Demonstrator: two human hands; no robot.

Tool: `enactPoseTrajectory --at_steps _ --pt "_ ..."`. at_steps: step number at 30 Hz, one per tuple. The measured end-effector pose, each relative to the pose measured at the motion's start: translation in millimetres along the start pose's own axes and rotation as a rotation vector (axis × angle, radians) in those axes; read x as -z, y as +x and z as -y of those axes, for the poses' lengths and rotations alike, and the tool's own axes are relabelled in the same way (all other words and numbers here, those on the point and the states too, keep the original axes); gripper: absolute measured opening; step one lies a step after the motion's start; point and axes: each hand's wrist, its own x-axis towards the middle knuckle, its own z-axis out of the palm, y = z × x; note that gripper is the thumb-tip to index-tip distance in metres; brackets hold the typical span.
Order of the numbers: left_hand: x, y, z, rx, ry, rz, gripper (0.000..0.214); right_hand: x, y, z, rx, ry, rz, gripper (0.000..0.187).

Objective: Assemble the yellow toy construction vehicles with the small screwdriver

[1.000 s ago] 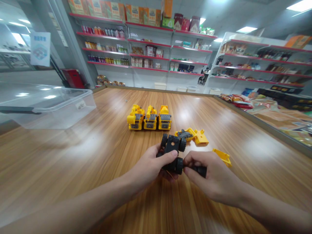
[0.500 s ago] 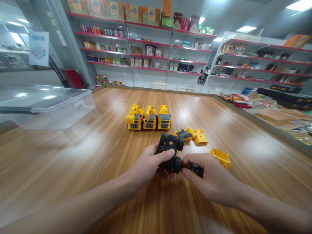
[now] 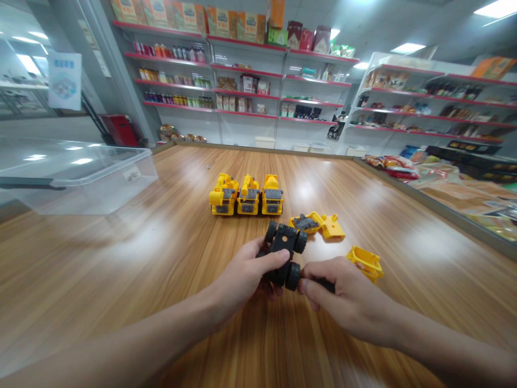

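Observation:
Wheels facing up toward me, a black toy truck chassis (image 3: 281,250) is gripped by my left hand (image 3: 250,264), its thumb pressed on the underside. My right hand (image 3: 341,291) is closed around a black-handled screwdriver (image 3: 326,284). Its front end points at the wheel nearest that hand; the tip is hidden. Just beyond the chassis lie a yellow truck body part (image 3: 306,222) with grey inside and a flat yellow piece (image 3: 333,227). A yellow dump bed (image 3: 365,263) rests behind my right hand.
Three yellow toy construction trucks (image 3: 247,195) stand side by side on the wooden table (image 3: 173,258). To the left is a clear plastic bin (image 3: 92,186). Packaged goods (image 3: 452,183) lie along the right edge, and stocked shelves (image 3: 246,67) line the back.
The chassis has tilted slightly in my left hand. My right hand has turned a little around the screwdriver, so less of its handle shows. The other toy parts have stayed put.

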Motion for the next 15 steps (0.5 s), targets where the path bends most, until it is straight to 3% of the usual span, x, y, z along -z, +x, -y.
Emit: enactPoseTrajectory --at_steps 15 --pt "0.4 -3.4 -4.3 -0.065 0.030 0.024 0.038 -1.0 2.0 -2.3 -0.173 0.316 0.087 0.031"
